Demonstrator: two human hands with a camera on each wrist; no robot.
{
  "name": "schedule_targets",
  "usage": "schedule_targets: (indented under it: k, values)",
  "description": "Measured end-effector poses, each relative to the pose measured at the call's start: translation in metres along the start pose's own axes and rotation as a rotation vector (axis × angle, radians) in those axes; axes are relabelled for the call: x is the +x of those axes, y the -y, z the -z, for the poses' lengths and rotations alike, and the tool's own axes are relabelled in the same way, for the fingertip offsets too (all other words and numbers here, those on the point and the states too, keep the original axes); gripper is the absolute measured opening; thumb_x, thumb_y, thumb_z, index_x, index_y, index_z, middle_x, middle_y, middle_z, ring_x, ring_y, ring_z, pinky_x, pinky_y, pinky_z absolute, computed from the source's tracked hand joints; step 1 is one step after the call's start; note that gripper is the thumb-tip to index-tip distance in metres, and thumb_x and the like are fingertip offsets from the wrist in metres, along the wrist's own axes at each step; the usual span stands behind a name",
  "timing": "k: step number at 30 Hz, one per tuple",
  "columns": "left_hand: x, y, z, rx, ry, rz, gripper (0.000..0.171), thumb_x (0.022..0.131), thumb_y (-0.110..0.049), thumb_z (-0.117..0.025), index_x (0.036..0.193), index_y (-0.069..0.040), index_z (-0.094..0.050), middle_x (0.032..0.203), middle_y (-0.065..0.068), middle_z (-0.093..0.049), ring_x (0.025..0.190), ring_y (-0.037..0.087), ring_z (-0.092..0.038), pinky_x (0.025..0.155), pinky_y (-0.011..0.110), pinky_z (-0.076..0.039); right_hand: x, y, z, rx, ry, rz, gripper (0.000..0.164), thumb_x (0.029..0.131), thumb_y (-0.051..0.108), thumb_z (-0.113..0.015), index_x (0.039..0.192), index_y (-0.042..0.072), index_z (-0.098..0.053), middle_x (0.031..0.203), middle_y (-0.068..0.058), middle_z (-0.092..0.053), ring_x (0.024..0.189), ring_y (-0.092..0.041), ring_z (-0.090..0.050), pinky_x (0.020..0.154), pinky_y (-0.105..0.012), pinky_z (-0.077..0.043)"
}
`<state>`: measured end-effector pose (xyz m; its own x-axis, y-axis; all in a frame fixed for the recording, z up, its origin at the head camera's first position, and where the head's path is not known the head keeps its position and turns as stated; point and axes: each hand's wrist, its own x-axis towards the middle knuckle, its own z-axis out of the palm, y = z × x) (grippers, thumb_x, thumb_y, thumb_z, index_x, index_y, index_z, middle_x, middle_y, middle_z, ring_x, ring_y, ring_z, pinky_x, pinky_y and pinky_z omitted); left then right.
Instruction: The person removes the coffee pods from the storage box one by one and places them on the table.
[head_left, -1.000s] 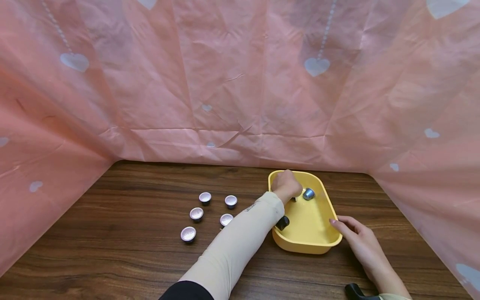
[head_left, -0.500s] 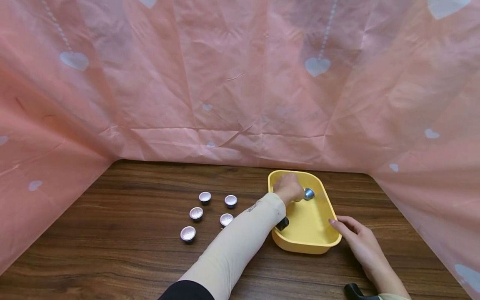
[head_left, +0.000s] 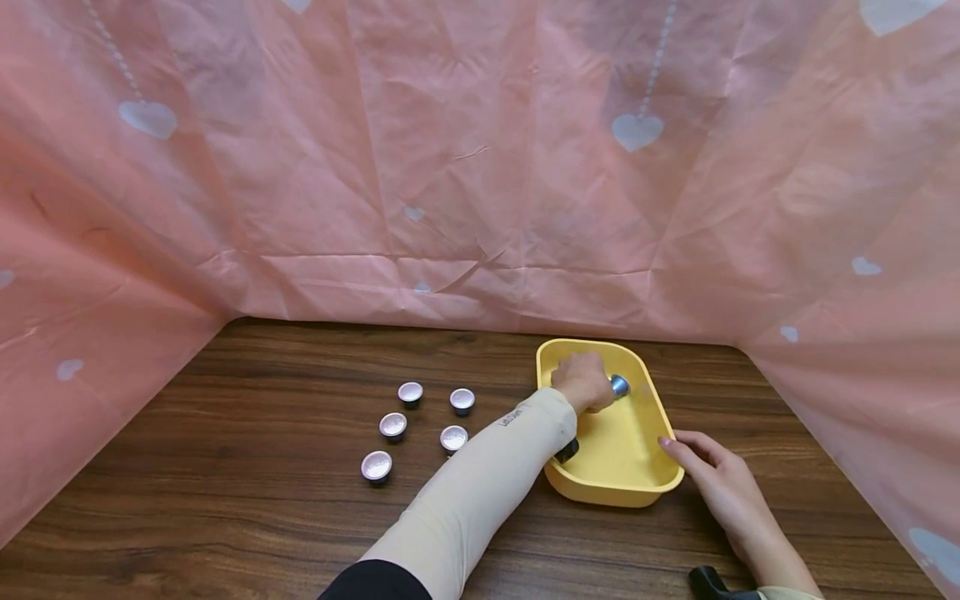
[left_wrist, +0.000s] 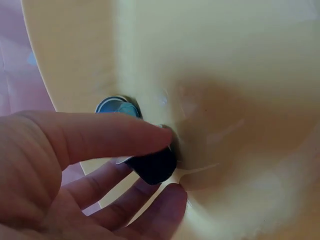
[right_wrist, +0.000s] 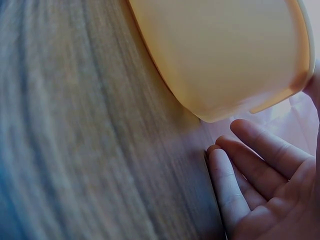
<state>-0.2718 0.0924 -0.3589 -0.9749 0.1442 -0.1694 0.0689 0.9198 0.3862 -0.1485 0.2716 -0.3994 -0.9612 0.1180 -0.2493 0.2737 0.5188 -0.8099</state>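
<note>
My left hand (head_left: 581,381) reaches down into a yellow tray (head_left: 611,495). In the left wrist view its thumb and fingers pinch a dark coffee capsule (left_wrist: 153,167) close to the tray's floor. Just beyond the thumb lies a blue coffee capsule (left_wrist: 117,105), partly hidden by it; the head view shows that blue one to the right of the hand. My right hand (head_left: 726,492) is at the tray's right side, thumb tip on the rim. Its other fingers extend loosely outside the wall, apart from it in the right wrist view.
Several coffee capsules (head_left: 393,427) stand on the wooden table (head_left: 247,467) left of the tray, pale lids up; the left forearm passes close to the nearest ones. A pink curtain (head_left: 450,167) with white hearts encloses the back and sides.
My left hand has shifted slightly right and toward me inside the tray, now overlapping part of the blue capsule in the head view. The right hand and the tray stay put.
</note>
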Motion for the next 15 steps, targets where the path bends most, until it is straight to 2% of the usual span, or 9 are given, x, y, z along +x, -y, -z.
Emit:
schedule_targets:
  k: [4,5,11,12,15]
  values:
    - [0.018,0.004,-0.015,-0.019,-0.007,-0.039,0.014,0.091,-0.024,-0.077,0.082,-0.017,-0.068,0.095,0.001,-0.066,0.089,0.018,-0.057,0.07,0.029,-0.047,0.0,0.001,0.0,-0.002,0.004,0.003,0.08,0.103,0.067,-0.059,0.156,0.009,-0.053,0.164,-0.02,-0.048,0.149,-0.031,-0.04,0.119,-0.053,-0.035]
    - [0.027,0.005,-0.022,-0.013,-0.013,-0.041,0.015,0.089,-0.023,-0.077,0.079,-0.018,-0.067,0.093,0.0,-0.065,0.089,0.018,-0.057,0.069,0.029,-0.047,0.0,0.001,0.0,0.0,0.006,0.004,0.08,0.103,0.067,-0.059,0.157,0.008,-0.053,0.164,-0.02,-0.047,0.15,-0.032,-0.039,0.12,-0.054,-0.034]
    - [0.023,0.002,-0.02,0.014,-0.01,-0.025,0.016,0.087,-0.02,-0.079,0.078,-0.019,-0.066,0.093,0.0,-0.066,0.089,0.019,-0.057,0.073,0.033,-0.049,0.0,0.001,0.0,-0.009,0.003,0.01,0.078,0.103,0.066,-0.059,0.156,0.009,-0.054,0.164,-0.02,-0.048,0.15,-0.032,-0.039,0.121,-0.055,-0.033]
    - [0.022,0.002,-0.018,-0.003,-0.001,-0.017,0.016,0.085,-0.019,-0.081,0.078,-0.018,-0.066,0.093,0.001,-0.066,0.089,0.019,-0.057,0.074,0.033,-0.049,0.0,0.001,0.0,-0.012,0.001,0.012,0.078,0.103,0.066,-0.059,0.155,0.009,-0.054,0.164,-0.02,-0.048,0.15,-0.031,-0.039,0.121,-0.055,-0.033]
    - [0.031,0.0,-0.025,-0.072,0.011,0.017,0.022,0.078,-0.016,-0.085,0.074,-0.017,-0.064,0.086,0.0,-0.064,0.082,0.019,-0.055,0.072,0.033,-0.048,-0.001,0.0,0.0,-0.021,-0.005,0.015,0.077,0.103,0.066,-0.059,0.155,0.01,-0.055,0.163,-0.018,-0.05,0.148,-0.029,-0.04,0.119,-0.052,-0.034]
